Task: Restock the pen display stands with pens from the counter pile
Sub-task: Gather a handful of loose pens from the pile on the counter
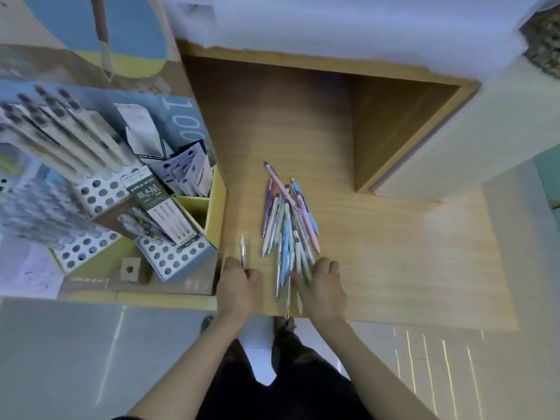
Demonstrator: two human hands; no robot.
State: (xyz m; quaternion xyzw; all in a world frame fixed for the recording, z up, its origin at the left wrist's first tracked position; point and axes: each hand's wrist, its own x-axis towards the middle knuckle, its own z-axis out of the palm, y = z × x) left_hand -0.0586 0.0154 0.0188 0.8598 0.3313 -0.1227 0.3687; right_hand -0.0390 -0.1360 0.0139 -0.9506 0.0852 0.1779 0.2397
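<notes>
Left hand [239, 284], right hand [322, 287]. Three perforated stands [175, 257]. One separate pen [242, 251]; pile [288, 225] uncountable.

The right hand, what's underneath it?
The near ends of several pens from the pen pile lie under the right hand, on the counter; whether its fingers grip any is hidden.

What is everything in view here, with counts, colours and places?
pen pile: many, pastel blue, pink, purple, white, counter centre
single pen: one, pale, left of pile
display stands: at least three, white perforated tops, far left
pen box: one, dark green, among stands
counter: one, light wood
left hand: pinches single pen
right hand: rests on pile's near end
</notes>
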